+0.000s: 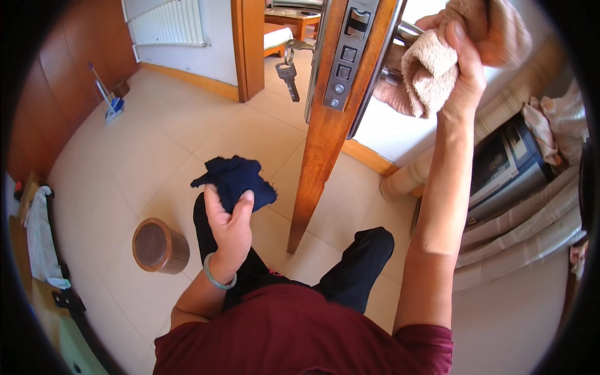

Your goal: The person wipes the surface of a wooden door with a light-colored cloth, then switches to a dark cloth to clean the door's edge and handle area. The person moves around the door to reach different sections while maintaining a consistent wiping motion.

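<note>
My left hand (229,228) pinches a dark navy cloth (234,179) with frayed edges, held up left of the door between thumb and fingers. My right arm reaches up past the door's right face. There my right hand (470,72) is closed on a beige towel (432,72), bunched against the metal door handle (409,31). Part of the towel and some fingers are blurred or hidden. The wooden door (319,156) stands edge-on, its metal lock plate (351,59) toward me. From the lock on its left face hangs a key (287,80) on a ring.
A round wooden stool-like drum (153,245) stands left of my legs. Farther off are a blue-and-white dustpan (114,109) and a white radiator (167,24). At right, draped fabric (531,244) lies by a dark boxy appliance (509,165). A doorway frame (248,53) rises behind.
</note>
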Demonstrator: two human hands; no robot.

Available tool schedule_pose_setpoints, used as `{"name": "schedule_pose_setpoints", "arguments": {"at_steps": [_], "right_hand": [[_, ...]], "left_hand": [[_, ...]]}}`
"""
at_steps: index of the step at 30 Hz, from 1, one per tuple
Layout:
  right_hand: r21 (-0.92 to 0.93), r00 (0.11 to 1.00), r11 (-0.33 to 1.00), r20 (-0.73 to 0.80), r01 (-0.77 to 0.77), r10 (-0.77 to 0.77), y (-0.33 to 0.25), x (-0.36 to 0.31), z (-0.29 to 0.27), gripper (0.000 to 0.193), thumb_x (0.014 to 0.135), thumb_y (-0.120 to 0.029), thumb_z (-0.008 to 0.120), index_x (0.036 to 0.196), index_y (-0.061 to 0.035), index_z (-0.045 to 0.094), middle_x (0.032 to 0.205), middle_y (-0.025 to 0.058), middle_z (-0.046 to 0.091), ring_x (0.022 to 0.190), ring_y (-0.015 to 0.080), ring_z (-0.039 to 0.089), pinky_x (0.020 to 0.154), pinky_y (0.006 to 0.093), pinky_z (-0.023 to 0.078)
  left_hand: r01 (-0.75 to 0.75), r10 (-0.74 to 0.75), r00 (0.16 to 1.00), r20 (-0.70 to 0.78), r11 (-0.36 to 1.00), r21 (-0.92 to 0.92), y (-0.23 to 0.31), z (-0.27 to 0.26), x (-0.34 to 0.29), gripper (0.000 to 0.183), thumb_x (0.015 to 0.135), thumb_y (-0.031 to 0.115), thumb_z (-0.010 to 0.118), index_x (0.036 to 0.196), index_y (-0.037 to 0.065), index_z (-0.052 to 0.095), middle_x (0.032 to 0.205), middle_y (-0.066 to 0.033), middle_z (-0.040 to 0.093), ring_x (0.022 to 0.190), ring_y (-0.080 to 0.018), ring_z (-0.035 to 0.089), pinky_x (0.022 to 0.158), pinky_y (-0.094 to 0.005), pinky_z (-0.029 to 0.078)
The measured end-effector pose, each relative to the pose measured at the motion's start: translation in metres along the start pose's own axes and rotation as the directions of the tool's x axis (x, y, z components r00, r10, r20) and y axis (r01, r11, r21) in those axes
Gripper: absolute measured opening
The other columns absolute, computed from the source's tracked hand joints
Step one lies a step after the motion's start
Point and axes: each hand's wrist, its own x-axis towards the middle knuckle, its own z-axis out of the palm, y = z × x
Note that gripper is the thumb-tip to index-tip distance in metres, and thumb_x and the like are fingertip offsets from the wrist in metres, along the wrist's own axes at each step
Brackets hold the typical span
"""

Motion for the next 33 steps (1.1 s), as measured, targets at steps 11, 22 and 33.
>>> {"name": "schedule_pose_setpoints", "arguments": {"at_steps": [11, 22, 33], "right_hand": [[-0.179, 0.938, 0.937, -0.122, 0.299, -0.323, 0.033, -0.001, 0.046, 0.051, 0.076, -0.007, 0.064, 0.124, -0.0015, 0.047, 0.098, 0.0139, 0.059, 0.071, 0.0181, 0.06, 0.064, 0.0275, 0.051], [-0.164, 0.998, 0.984, 0.029, 0.067, -0.063, 0.039, -0.009, 0.011, 0.051, 0.087, -0.044, 0.051, 0.103, 0.0046, 0.056, 0.094, 0.0141, 0.062, 0.077, 0.0182, 0.065, 0.07, 0.0241, 0.053], [-0.054, 1.0, 0.999, -0.02, 0.003, -0.004, 0.038, -0.014, 0.006, 0.054, 0.089, -0.045, 0.049, 0.109, 0.0054, 0.053, 0.089, 0.0172, 0.062, 0.077, 0.021, 0.064, 0.073, 0.0281, 0.052]], "left_hand": [[-0.511, 0.465, 0.831, 0.307, 0.855, 0.089, -0.029, 0.052, 0.038, 0.04, 0.09, 0.02, 0.053, 0.117, -0.005, 0.038, 0.112, -0.0158, 0.041, 0.088, -0.02, 0.044, 0.078, -0.0334, 0.042], [-0.005, -0.003, 0.928, 0.372, 1.0, 0.022, -0.024, 0.032, 0.052, 0.005, 0.083, 0.005, 0.068, 0.084, 0.002, 0.066, 0.087, -0.0066, 0.062, 0.085, -0.022, 0.059, 0.08, -0.0335, 0.046], [-0.32, 0.249, 0.917, 0.313, 0.926, 0.199, -0.023, 0.048, 0.049, 0.022, 0.076, -0.003, 0.07, 0.097, -0.001, 0.065, 0.103, -0.0137, 0.062, 0.098, -0.0304, 0.057, 0.092, -0.0417, 0.042]]}}
